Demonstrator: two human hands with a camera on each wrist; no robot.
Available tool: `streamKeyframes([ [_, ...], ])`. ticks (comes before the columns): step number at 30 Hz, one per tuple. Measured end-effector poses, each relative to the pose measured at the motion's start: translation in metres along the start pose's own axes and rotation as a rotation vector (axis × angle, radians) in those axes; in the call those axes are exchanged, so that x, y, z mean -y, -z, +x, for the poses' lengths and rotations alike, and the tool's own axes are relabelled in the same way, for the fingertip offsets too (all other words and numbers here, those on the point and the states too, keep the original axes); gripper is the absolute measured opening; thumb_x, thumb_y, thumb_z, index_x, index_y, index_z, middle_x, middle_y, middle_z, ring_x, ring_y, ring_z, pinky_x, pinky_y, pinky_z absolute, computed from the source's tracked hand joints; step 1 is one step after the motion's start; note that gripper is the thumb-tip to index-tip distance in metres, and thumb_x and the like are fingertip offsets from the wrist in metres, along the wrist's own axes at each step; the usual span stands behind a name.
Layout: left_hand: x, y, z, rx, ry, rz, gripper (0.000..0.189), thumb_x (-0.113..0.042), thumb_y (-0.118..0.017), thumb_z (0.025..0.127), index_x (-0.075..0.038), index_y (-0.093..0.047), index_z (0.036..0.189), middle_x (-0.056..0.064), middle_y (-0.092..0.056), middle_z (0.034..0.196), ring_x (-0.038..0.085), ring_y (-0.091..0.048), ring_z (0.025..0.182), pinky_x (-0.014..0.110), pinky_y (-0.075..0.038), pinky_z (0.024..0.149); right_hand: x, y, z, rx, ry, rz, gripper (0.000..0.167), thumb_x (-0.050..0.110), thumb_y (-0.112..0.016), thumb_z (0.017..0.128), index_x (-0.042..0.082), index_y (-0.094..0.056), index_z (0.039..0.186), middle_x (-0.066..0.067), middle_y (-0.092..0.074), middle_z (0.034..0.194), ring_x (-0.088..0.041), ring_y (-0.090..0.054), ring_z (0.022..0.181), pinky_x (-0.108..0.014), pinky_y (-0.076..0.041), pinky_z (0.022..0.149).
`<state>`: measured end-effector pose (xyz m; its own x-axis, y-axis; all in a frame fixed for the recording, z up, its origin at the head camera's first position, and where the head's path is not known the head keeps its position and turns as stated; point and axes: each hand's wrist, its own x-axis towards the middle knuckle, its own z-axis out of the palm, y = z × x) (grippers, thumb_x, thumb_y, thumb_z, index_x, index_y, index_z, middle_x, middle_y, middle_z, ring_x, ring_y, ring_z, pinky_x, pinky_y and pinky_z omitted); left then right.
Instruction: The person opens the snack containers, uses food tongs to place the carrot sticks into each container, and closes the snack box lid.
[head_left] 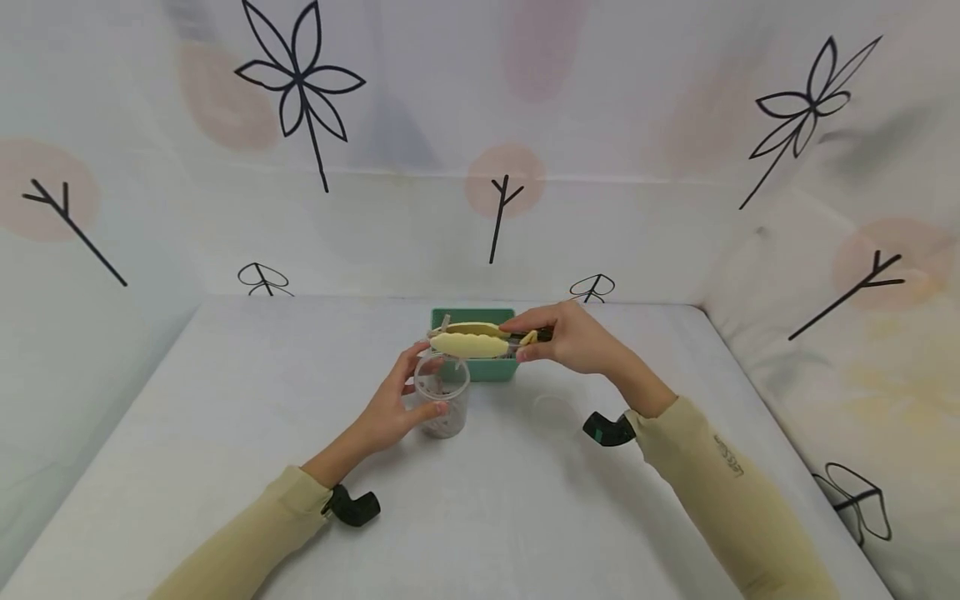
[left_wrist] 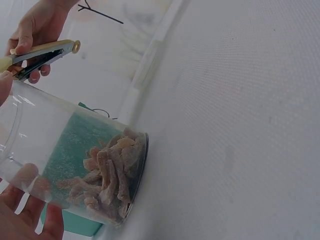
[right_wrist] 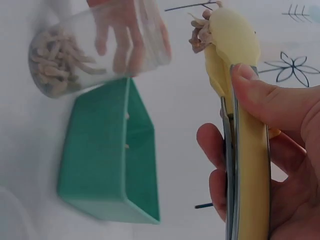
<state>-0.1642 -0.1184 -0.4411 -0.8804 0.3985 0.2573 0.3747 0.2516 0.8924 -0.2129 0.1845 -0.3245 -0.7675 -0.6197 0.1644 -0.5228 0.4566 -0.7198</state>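
Observation:
My left hand grips a clear plastic jar round its side, and the jar stands upright on the table. Pale brown, finger-like dried pieces fill its lower part. The right hand squeezes a pair of tongs with yellow scalloped heads, thumb on one arm and fingers on the other. Between the tong tips sits a small clump of the same pieces, held close over the open jar mouth in the head view. Just behind the jar is a green rectangular box, partly hidden by tongs and jar.
A clear round lid lies flat on the white table to the right of the jar. Dark curved mounts sit at both wrists. Patterned cloth walls enclose the table at the back and sides.

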Motion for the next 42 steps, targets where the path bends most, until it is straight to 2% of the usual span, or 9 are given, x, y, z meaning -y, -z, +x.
streamKeyframes([
  [1, 0.0, 0.0, 0.0, -0.001, 0.001, 0.0, 0.084, -0.023, -0.076, 0.09, -0.021, -0.023, 0.155, 0.01, -0.042, 0.152, 0.029, -0.038, 0.14, 0.057, -0.04, 0.103, -0.001, -0.003, -0.002, 0.006, 0.016, 0.003, 0.038, 0.007, -0.081, 0.083, 0.01, -0.074, 0.12, -0.004, -0.07, 0.119, -0.017, -0.061, 0.077, -0.027, -0.043, 0.058],
  [5, 0.001, 0.0, 0.0, 0.003, 0.022, -0.006, 0.085, -0.026, -0.076, 0.09, -0.023, -0.022, 0.156, 0.011, -0.039, 0.153, 0.031, -0.038, 0.139, 0.057, -0.039, 0.104, -0.009, -0.014, -0.006, 0.019, 0.075, -0.003, 0.041, 0.008, -0.082, 0.082, 0.009, -0.073, 0.122, -0.004, -0.07, 0.121, -0.014, -0.067, 0.095, -0.029, -0.041, 0.058],
  [7, 0.001, 0.0, 0.0, 0.005, 0.034, -0.003, 0.087, -0.029, -0.075, 0.09, -0.022, -0.02, 0.157, 0.011, -0.037, 0.154, 0.033, -0.037, 0.14, 0.057, -0.039, 0.105, -0.012, -0.018, -0.007, 0.02, 0.102, -0.016, 0.042, 0.009, -0.082, 0.082, 0.009, -0.072, 0.123, -0.004, -0.069, 0.122, -0.014, -0.067, 0.095, -0.029, -0.038, 0.055],
  [12, -0.001, -0.001, 0.0, 0.005, 0.046, 0.004, 0.088, -0.029, -0.075, 0.09, -0.016, -0.02, 0.158, 0.013, -0.038, 0.152, 0.033, -0.037, 0.139, 0.057, -0.038, 0.105, -0.012, -0.022, -0.008, 0.016, 0.152, -0.066, 0.044, 0.01, -0.084, 0.08, 0.007, -0.072, 0.122, -0.006, -0.07, 0.12, -0.018, -0.068, 0.101, -0.027, -0.038, 0.053],
  [15, -0.002, 0.0, 0.0, 0.004, 0.05, 0.007, 0.088, -0.029, -0.075, 0.09, -0.017, -0.02, 0.158, 0.014, -0.038, 0.152, 0.033, -0.037, 0.139, 0.056, -0.038, 0.106, -0.011, -0.021, -0.007, 0.021, 0.179, -0.094, 0.046, 0.009, -0.085, 0.078, 0.006, -0.072, 0.122, -0.007, -0.07, 0.12, -0.022, -0.067, 0.106, -0.026, -0.04, 0.054],
  [26, -0.001, -0.001, 0.0, 0.004, 0.039, -0.002, 0.087, -0.027, -0.075, 0.09, -0.017, -0.02, 0.157, 0.014, -0.038, 0.153, 0.031, -0.036, 0.14, 0.057, -0.038, 0.105, -0.002, -0.015, -0.005, 0.059, 0.17, -0.148, 0.046, 0.01, -0.085, 0.079, 0.005, -0.071, 0.123, -0.008, -0.069, 0.122, -0.024, -0.065, 0.113, -0.028, -0.052, 0.069],
  [31, 0.0, -0.002, 0.0, 0.007, 0.026, -0.008, 0.087, -0.024, -0.075, 0.091, -0.015, -0.02, 0.157, 0.014, -0.038, 0.153, 0.031, -0.037, 0.14, 0.057, -0.038, 0.105, 0.001, -0.013, -0.005, 0.071, 0.182, -0.169, 0.045, 0.01, -0.084, 0.08, 0.003, -0.07, 0.123, -0.011, -0.069, 0.123, -0.024, -0.066, 0.111, -0.029, -0.055, 0.072],
  [38, 0.0, -0.002, 0.0, 0.007, 0.037, -0.005, 0.085, -0.021, -0.075, 0.091, -0.017, -0.022, 0.157, 0.013, -0.038, 0.154, 0.03, -0.036, 0.141, 0.056, -0.038, 0.106, 0.003, -0.012, -0.003, 0.084, 0.179, -0.197, 0.045, 0.007, -0.084, 0.08, 0.003, -0.07, 0.123, -0.011, -0.068, 0.124, -0.025, -0.068, 0.106, -0.027, -0.052, 0.064],
  [42, 0.0, -0.002, 0.001, 0.007, 0.037, -0.011, 0.084, -0.019, -0.075, 0.091, -0.016, -0.023, 0.157, 0.015, -0.041, 0.151, 0.031, -0.039, 0.139, 0.056, -0.038, 0.106, 0.016, -0.008, 0.003, 0.12, 0.145, -0.289, 0.043, 0.007, -0.083, 0.081, 0.005, -0.071, 0.123, -0.008, -0.068, 0.124, -0.015, -0.07, 0.094, -0.026, -0.052, 0.064],
])
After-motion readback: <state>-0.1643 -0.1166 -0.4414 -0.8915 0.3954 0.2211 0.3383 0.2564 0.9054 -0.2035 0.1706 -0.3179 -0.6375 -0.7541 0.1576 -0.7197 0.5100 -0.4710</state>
